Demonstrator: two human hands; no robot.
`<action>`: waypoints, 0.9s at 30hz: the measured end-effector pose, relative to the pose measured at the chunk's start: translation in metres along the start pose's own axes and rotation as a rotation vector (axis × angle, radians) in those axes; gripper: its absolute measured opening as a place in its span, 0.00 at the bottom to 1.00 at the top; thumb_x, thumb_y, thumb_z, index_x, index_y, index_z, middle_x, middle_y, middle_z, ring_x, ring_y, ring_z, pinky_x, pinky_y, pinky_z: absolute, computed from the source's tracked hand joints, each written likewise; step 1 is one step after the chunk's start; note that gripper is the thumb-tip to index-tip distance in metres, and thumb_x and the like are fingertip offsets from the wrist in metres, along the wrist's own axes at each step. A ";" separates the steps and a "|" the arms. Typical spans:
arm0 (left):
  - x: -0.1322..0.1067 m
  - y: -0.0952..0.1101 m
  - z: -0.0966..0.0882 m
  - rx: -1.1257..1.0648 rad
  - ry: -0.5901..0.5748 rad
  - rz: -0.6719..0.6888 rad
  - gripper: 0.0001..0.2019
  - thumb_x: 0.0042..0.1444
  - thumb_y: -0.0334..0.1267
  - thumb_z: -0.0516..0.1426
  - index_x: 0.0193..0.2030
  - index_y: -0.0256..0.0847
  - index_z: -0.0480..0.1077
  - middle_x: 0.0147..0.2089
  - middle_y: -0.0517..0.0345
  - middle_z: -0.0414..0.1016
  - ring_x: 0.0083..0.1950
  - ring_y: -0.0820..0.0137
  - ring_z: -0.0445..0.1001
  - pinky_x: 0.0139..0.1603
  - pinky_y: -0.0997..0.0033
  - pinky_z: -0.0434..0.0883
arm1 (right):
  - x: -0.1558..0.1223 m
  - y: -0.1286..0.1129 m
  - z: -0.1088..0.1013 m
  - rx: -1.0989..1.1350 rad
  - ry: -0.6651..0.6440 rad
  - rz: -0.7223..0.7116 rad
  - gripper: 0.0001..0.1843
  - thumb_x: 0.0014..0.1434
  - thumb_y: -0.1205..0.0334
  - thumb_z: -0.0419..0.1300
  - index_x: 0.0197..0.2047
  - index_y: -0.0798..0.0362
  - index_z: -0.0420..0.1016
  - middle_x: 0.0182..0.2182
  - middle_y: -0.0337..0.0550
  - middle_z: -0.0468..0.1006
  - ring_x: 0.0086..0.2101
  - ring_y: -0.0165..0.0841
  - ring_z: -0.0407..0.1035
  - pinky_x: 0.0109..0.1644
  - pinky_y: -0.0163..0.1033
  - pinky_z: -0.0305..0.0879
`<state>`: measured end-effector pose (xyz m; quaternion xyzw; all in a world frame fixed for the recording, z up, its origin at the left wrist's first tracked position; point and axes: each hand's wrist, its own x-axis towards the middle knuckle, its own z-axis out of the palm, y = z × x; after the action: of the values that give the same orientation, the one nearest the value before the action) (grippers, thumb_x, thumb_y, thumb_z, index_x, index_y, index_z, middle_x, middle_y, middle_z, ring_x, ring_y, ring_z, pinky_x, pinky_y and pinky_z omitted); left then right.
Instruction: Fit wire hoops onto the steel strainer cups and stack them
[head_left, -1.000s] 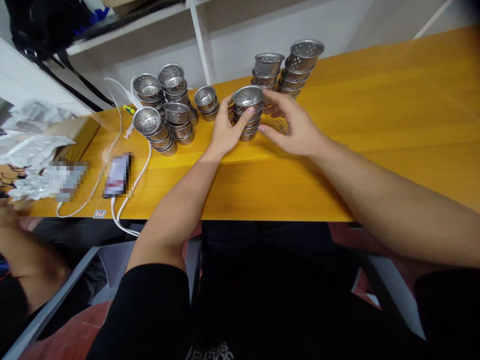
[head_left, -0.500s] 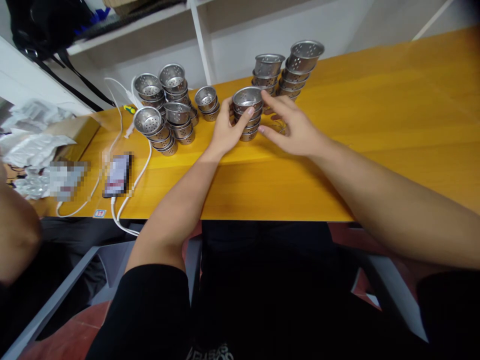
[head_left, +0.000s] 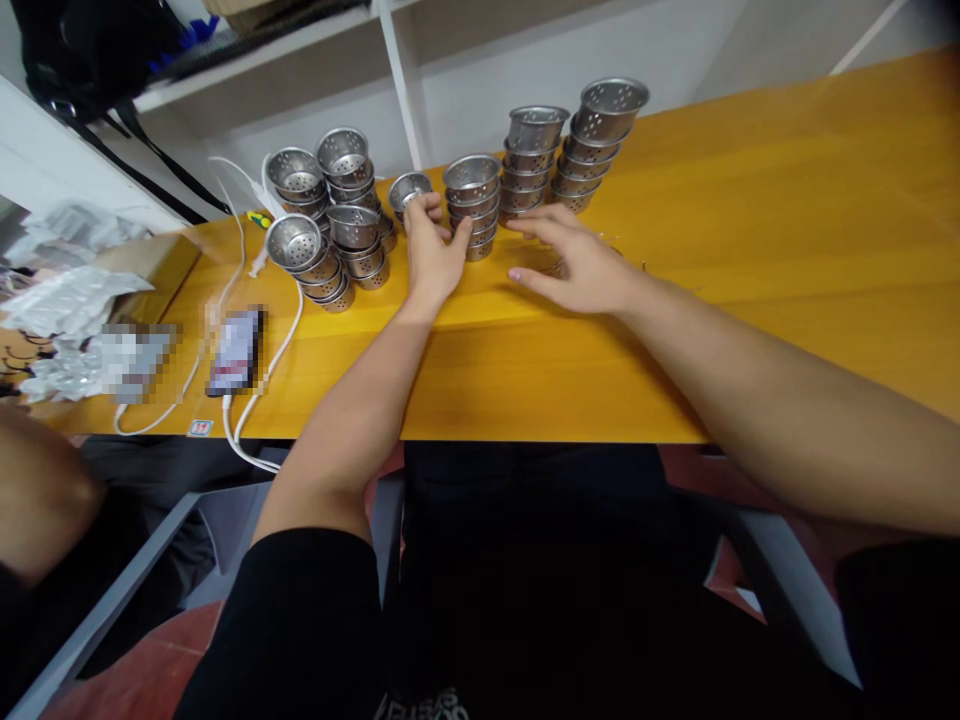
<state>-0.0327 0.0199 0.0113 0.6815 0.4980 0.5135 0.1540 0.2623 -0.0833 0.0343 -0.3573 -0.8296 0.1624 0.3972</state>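
Farther back and to the left than half a second ago, the middle stack (head_left: pixel 474 200) of nested, perforated metal cups now stands upright on the yellow table (head_left: pixel 525 370), just beside a short stack (head_left: pixel 406 190) of the same kind. My left hand (head_left: pixel 436 255) has shifted left with its thumb and fingers parted: the thumb overlaps the middle stack's lower cups, the fingers partly hide the short stack. I cannot tell whether either touches. My right hand (head_left: pixel 574 262) is open and empty, clear of the middle stack's right side. Behind it rise two taller stacks, one nearer (head_left: pixel 531 150) and one at the far right (head_left: pixel 596 150). Low, light contact would suit these columns best, I judge; pushing near a top rim could tip one.
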 end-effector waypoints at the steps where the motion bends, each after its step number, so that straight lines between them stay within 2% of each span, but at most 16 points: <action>1: -0.001 0.004 -0.003 0.018 -0.026 -0.035 0.18 0.83 0.49 0.75 0.69 0.50 0.76 0.74 0.41 0.86 0.75 0.50 0.88 0.82 0.45 0.89 | -0.001 0.000 -0.002 -0.007 -0.003 0.012 0.48 0.81 0.22 0.73 0.91 0.36 0.83 0.80 0.57 0.85 0.75 0.73 0.82 0.88 0.84 0.75; 3: -0.005 0.016 -0.006 0.023 -0.099 -0.069 0.07 0.84 0.40 0.72 0.57 0.49 0.78 0.60 0.47 0.91 0.62 0.55 0.91 0.75 0.48 0.92 | -0.002 -0.001 -0.005 -0.014 -0.025 0.037 0.41 0.82 0.24 0.74 0.85 0.37 0.89 0.73 0.58 0.90 0.72 0.72 0.85 0.85 0.85 0.79; 4: -0.008 0.023 -0.007 0.012 -0.130 -0.075 0.07 0.84 0.37 0.71 0.53 0.49 0.78 0.55 0.49 0.92 0.57 0.57 0.92 0.71 0.50 0.93 | -0.002 -0.002 -0.007 -0.015 -0.039 0.047 0.39 0.82 0.25 0.74 0.83 0.38 0.91 0.71 0.58 0.91 0.71 0.71 0.86 0.83 0.84 0.81; 7: -0.016 0.039 -0.006 -0.036 -0.194 -0.069 0.07 0.82 0.33 0.70 0.50 0.50 0.80 0.53 0.52 0.95 0.54 0.60 0.92 0.69 0.53 0.94 | -0.003 -0.004 -0.010 -0.006 -0.049 0.062 0.37 0.82 0.27 0.74 0.79 0.41 0.93 0.70 0.59 0.92 0.69 0.71 0.87 0.80 0.84 0.84; 9: -0.020 0.044 -0.006 -0.041 -0.213 -0.055 0.06 0.82 0.32 0.69 0.52 0.49 0.82 0.57 0.50 0.97 0.58 0.59 0.94 0.73 0.53 0.92 | -0.003 -0.006 -0.009 0.009 -0.040 0.067 0.36 0.81 0.27 0.75 0.79 0.39 0.94 0.70 0.58 0.93 0.69 0.72 0.87 0.80 0.85 0.83; 13: -0.021 0.043 -0.009 0.016 -0.202 -0.031 0.06 0.81 0.30 0.69 0.57 0.46 0.85 0.69 0.45 0.96 0.77 0.54 0.91 0.88 0.49 0.85 | -0.003 -0.006 -0.009 0.021 -0.040 0.082 0.36 0.80 0.25 0.76 0.78 0.36 0.94 0.71 0.55 0.93 0.70 0.73 0.87 0.81 0.86 0.83; 15: -0.018 0.039 -0.013 0.058 -0.197 -0.023 0.08 0.81 0.29 0.69 0.59 0.45 0.86 0.72 0.43 0.94 0.78 0.54 0.90 0.89 0.48 0.84 | -0.003 -0.005 -0.009 0.013 -0.040 0.077 0.36 0.80 0.24 0.76 0.77 0.37 0.94 0.70 0.56 0.93 0.70 0.73 0.87 0.81 0.87 0.83; 17: -0.014 0.034 -0.019 0.097 -0.162 -0.001 0.09 0.81 0.30 0.70 0.61 0.46 0.86 0.78 0.41 0.90 0.78 0.54 0.89 0.88 0.48 0.85 | -0.002 -0.003 -0.010 0.000 -0.043 0.058 0.35 0.81 0.25 0.75 0.76 0.39 0.94 0.70 0.56 0.94 0.69 0.72 0.88 0.81 0.87 0.82; 21: -0.004 0.021 -0.033 0.146 -0.079 0.013 0.21 0.82 0.41 0.72 0.76 0.54 0.81 0.95 0.42 0.72 0.92 0.50 0.79 0.92 0.46 0.84 | -0.002 -0.001 -0.011 -0.016 -0.071 0.036 0.33 0.83 0.26 0.73 0.75 0.38 0.94 0.72 0.56 0.93 0.70 0.71 0.88 0.83 0.88 0.81; 22: -0.002 0.018 -0.036 0.156 -0.084 -0.001 0.24 0.82 0.42 0.73 0.79 0.56 0.80 0.96 0.43 0.70 0.94 0.50 0.76 0.93 0.45 0.83 | -0.002 -0.001 -0.011 -0.011 -0.073 0.040 0.32 0.83 0.25 0.73 0.74 0.36 0.94 0.73 0.54 0.93 0.71 0.70 0.87 0.83 0.89 0.80; 24: 0.002 0.014 -0.041 0.183 -0.113 -0.027 0.28 0.80 0.39 0.74 0.82 0.54 0.78 0.96 0.41 0.70 0.96 0.50 0.74 0.94 0.45 0.82 | -0.002 0.000 -0.011 0.005 -0.069 0.055 0.31 0.83 0.25 0.73 0.74 0.32 0.95 0.74 0.50 0.93 0.72 0.70 0.87 0.84 0.90 0.80; 27: 0.005 0.010 -0.044 0.231 -0.131 -0.041 0.28 0.77 0.28 0.72 0.79 0.47 0.79 0.88 0.36 0.77 0.88 0.52 0.82 0.93 0.50 0.81 | -0.002 0.000 -0.010 0.017 -0.052 0.066 0.31 0.81 0.26 0.75 0.75 0.31 0.95 0.72 0.48 0.93 0.71 0.70 0.88 0.83 0.91 0.81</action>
<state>-0.0652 0.0063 0.0397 0.7166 0.5565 0.4039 0.1170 0.2713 -0.0850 0.0391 -0.3770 -0.8259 0.1915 0.3730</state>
